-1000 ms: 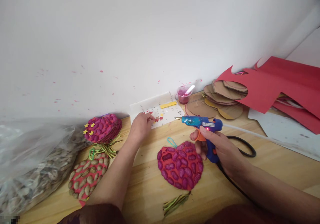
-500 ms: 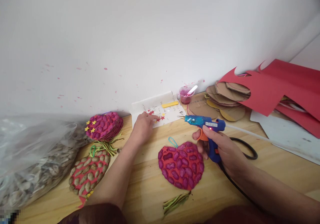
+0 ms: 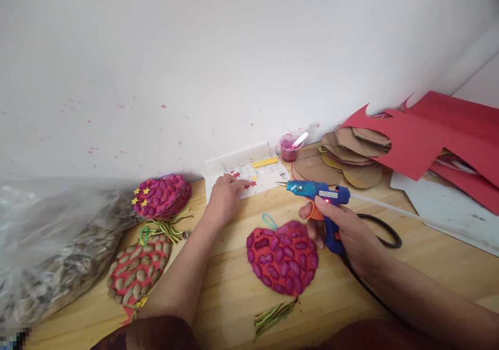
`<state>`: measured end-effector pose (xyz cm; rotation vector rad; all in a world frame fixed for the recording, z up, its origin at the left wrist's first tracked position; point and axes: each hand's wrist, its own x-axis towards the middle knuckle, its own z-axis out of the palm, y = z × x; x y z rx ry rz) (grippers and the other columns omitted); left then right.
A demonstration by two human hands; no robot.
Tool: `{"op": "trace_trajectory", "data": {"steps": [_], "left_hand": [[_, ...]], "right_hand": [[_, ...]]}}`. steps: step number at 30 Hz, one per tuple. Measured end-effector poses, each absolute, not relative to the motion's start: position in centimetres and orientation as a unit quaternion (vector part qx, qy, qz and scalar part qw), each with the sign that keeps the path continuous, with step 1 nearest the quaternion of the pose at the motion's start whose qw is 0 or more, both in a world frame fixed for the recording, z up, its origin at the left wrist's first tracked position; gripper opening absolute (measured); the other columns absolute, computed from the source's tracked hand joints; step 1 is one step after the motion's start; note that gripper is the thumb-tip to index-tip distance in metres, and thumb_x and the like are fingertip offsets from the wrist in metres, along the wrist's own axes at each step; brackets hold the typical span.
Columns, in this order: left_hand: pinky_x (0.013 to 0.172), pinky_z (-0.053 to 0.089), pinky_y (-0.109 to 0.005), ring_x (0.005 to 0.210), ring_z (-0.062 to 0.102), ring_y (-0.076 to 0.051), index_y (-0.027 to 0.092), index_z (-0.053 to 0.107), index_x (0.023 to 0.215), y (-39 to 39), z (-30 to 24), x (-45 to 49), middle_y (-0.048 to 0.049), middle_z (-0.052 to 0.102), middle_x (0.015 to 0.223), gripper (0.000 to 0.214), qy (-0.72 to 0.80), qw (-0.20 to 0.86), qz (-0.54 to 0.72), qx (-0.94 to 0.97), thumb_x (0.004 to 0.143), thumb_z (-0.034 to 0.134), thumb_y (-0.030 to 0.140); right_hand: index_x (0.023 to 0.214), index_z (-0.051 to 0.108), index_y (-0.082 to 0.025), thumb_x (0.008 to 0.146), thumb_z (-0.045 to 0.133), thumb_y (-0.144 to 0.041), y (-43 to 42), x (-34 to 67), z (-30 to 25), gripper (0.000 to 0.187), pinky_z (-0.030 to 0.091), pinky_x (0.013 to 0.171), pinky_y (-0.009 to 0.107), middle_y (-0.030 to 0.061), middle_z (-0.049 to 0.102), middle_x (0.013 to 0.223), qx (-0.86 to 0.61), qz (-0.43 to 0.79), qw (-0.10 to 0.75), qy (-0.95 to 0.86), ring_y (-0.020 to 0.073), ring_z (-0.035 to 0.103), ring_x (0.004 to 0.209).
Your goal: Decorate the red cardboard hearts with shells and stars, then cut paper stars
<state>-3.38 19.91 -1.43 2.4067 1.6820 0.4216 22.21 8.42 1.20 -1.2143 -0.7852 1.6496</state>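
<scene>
My right hand (image 3: 339, 225) is wrapped round a blue hot glue gun (image 3: 312, 189), fingers at its orange trigger and the metal nozzle pointing left. A glue stick (image 3: 384, 207) juts from its back. My left hand (image 3: 225, 196) rests over a printed white paper sheet (image 3: 273, 177), index finger stretched out at small red stars (image 3: 253, 183); its other fingers are partly hidden. Between my arms on the table lies a heart-shaped piece (image 3: 283, 258) covered with purple-painted peanuts on red backing. It has a teal loop (image 3: 269, 220) on top and a green tassel (image 3: 275, 316) below.
At left are a bag of peanuts (image 3: 74, 261), an unpainted peanut piece (image 3: 139, 269) and a purple stack (image 3: 166, 196) with yellow stars. Behind stand a cup of purple paint (image 3: 289, 153), cardboard cutouts (image 3: 339, 150) and red sheets (image 3: 444, 131). A black cord (image 3: 393, 243) curls at right.
Both hands stay almost in place. The glue gun has shifted very slightly left, and my left hand has turned a little over the stars.
</scene>
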Motion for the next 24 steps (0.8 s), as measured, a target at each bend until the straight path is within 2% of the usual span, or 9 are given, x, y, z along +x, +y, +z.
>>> {"op": "trace_trajectory", "data": {"steps": [5, 11, 19, 24], "left_hand": [[0.092, 0.046, -0.041, 0.096, 0.057, -0.027, 0.024, 0.071, 0.123, 20.17, -1.56, -3.31, -0.0103, 0.062, 0.099, 0.043, 0.584, 0.081, 0.138, 0.796, 0.091, 0.046, 0.011], [0.089, 0.047, -0.037, 0.094, 0.057, -0.024, 0.029, 0.077, 0.11, 19.91, -1.21, -3.51, -0.0079, 0.061, 0.095, 0.044, 0.565, 0.08, 0.155, 0.806, 0.091, 0.042, 0.01], [0.092, 0.047, -0.04, 0.098, 0.057, -0.026, 0.027, 0.072, 0.121, 20.35, -1.85, -3.37, -0.0086, 0.063, 0.101, 0.043, 0.595, 0.062, 0.14, 0.789, 0.092, 0.043, 0.015], [0.094, 0.046, -0.038, 0.1, 0.058, -0.025, 0.027, 0.075, 0.113, 19.89, -1.31, -3.6, -0.0085, 0.064, 0.101, 0.044, 0.582, 0.067, 0.166, 0.793, 0.091, 0.041, 0.011]], "right_hand": [[0.083, 0.066, -0.019, 0.088, 0.059, -0.058, 8.5, 22.08, 1.23, 0.04, 0.039, 0.05, 0.025, 0.0014, 0.064, 0.058, -0.498, 0.669, 0.452, -0.317, 0.0128, 0.053, 0.049], [0.082, 0.065, -0.019, 0.087, 0.059, -0.059, 8.43, 22.14, 1.31, 0.041, 0.038, 0.05, 0.025, 0.0007, 0.063, 0.056, -0.499, 0.672, 0.449, -0.313, 0.0125, 0.052, 0.047], [0.08, 0.066, -0.018, 0.086, 0.06, -0.058, 8.5, 22.01, 1.48, 0.041, 0.038, 0.049, 0.024, 0.0012, 0.063, 0.056, -0.501, 0.667, 0.452, -0.316, 0.0125, 0.052, 0.048], [0.08, 0.067, -0.019, 0.088, 0.06, -0.057, 8.46, 22.04, 1.34, 0.039, 0.039, 0.049, 0.025, 0.0018, 0.064, 0.058, -0.505, 0.665, 0.449, -0.318, 0.0132, 0.053, 0.048]]}}
